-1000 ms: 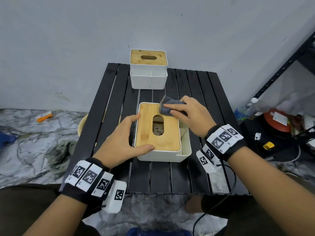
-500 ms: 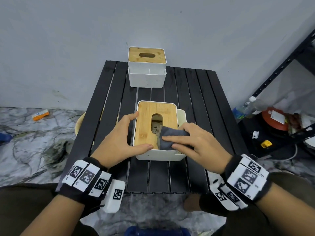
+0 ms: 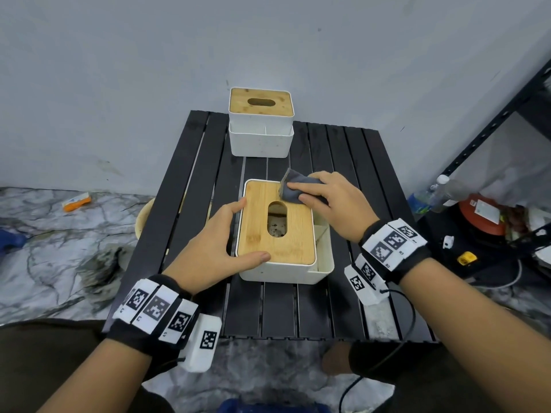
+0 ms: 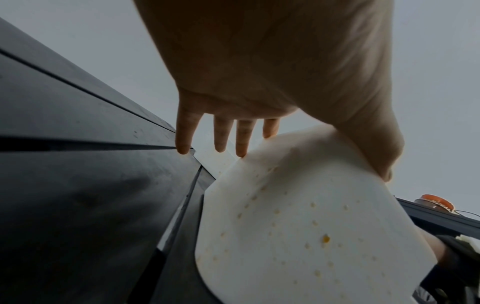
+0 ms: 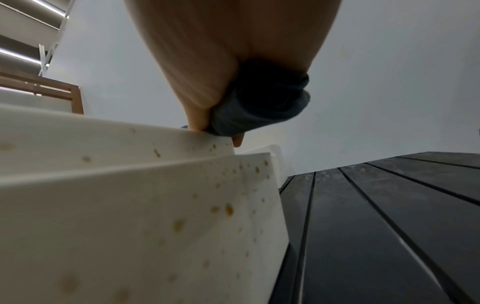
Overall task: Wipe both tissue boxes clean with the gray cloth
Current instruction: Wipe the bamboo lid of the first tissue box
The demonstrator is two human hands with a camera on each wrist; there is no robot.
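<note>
The near tissue box (image 3: pixel 277 272), white with a bamboo lid and speckled with brown spots (image 5: pixel 130 205), stands mid-table. My left hand (image 3: pixel 220 242) steadies it: straight fingers (image 4: pixel 221 133) lie along its left wall (image 4: pixel 298 226), and the thumb rests on the lid's near edge. My right hand (image 3: pixel 325 192) pinches the bunched gray cloth (image 3: pixel 293 189) and presses it on the lid's far right corner; the right wrist view shows the cloth (image 5: pixel 259 111) under the palm at the box rim. The second tissue box (image 3: pixel 261 126) stands untouched at the table's far edge.
The black slatted table (image 3: pixel 283 308) is low, against a gray wall. A black metal shelf (image 3: pixel 477 144) stands to the right, with a bottle (image 3: pixel 432 195), a red-lidded container (image 3: pixel 480 213) and cables at its foot. A beige bowl (image 3: pixel 143 216) sits on the floor under the left edge.
My right hand swept the cloth from the lid's far right corner down to its near right part, then back to the far corner. The left hand stayed on the box.
</note>
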